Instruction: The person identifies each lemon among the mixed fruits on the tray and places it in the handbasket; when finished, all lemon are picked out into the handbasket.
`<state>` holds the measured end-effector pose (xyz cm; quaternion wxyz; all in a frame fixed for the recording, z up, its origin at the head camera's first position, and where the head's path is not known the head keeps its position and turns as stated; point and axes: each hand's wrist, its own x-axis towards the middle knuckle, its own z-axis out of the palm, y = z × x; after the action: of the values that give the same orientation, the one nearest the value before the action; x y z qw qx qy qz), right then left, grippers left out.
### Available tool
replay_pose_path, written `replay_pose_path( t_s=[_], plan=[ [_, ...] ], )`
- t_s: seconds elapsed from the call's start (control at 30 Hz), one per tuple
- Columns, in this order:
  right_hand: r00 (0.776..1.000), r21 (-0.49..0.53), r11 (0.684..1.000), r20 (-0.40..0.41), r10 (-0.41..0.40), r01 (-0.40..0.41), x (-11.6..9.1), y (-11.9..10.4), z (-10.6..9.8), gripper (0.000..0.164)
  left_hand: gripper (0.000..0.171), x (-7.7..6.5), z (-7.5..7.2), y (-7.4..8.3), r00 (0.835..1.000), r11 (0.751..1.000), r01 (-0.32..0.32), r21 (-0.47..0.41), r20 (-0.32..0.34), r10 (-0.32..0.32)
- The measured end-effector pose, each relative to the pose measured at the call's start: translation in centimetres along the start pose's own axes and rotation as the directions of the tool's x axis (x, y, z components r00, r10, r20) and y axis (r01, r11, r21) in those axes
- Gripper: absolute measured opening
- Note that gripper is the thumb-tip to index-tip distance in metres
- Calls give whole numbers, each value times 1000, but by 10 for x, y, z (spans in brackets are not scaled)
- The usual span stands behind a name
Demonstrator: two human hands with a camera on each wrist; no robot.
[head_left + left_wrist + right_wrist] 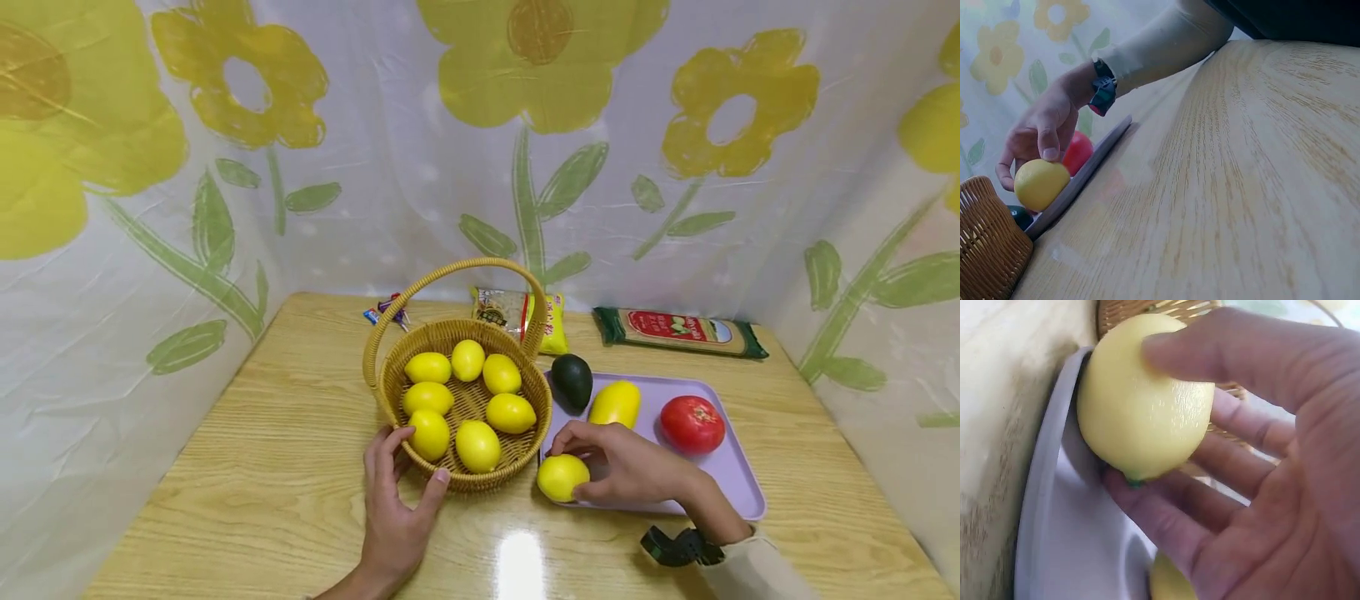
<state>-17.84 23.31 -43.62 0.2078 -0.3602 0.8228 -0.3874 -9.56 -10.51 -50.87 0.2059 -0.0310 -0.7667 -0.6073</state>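
Note:
My right hand [633, 465] pinches a lemon [562, 478] between thumb and fingertips, over the near left corner of a lilac tray [738, 479]. The lemon's green-tipped end shows in the right wrist view, with the thumb [1179, 353] across its side. At the near left of a woven basket [465, 481], my left hand [397, 508] holds the rim with its thumb and fingers. Several lemons [477, 446] lie inside that basket around its bottom. On the tray are a dark green avocado [572, 383], a longer yellow fruit [615, 404] and a red tomato [692, 425].
The basket's tall arched handle [465, 265] stands up. Behind it lie a yellow-ended food packet [555, 325] and small wrapped sweets [393, 310]. A long green packet [681, 332] is at the back right. Flower-printed cloth [360, 192] encloses the wooden table [262, 483].

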Motion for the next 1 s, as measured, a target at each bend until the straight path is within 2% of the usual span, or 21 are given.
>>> replay_pose_path(
  t_s=[0.17,0.27,0.37,0.43,0.5,0.6,0.7,0.9,1.0],
  plan=[
    [998,131,990,27,-48,44,-7,-8,-9,40,66,-2,1,0,1000,1000,9,8,9,-9],
    [993,196,974,-50,-104,112,-1,-22,-15,40,66,-2,0,0,1000,1000,15,13,12,-15],
    [970,133,978,-202,-133,162,19,-37,-14,42,67,-1,0,1,1000,1000,14,15,16,-15],
    [948,61,989,-296,-113,137,38,-47,-10,41,66,0,0,1,1000,1000,13,12,18,-13],
    [932,-11,995,-351,-94,96,57,-53,-4,40,66,0,0,0,1000,1000,14,7,20,-15],
    [929,-95,995,-367,-43,9,79,-61,4,40,66,-2,1,0,1000,1000,10,8,24,-10],
    [940,-161,986,-341,-16,-42,86,-64,6,37,66,-3,3,0,1000,1000,0,11,24,-1],
    [948,-164,986,-315,-43,-10,73,-65,-7,27,66,-1,2,1,1000,1000,-2,7,11,2],
    [943,-147,989,-331,-34,-16,60,-63,-17,25,61,5,-4,4,999,1000,-20,1,-32,20]
  ],
)
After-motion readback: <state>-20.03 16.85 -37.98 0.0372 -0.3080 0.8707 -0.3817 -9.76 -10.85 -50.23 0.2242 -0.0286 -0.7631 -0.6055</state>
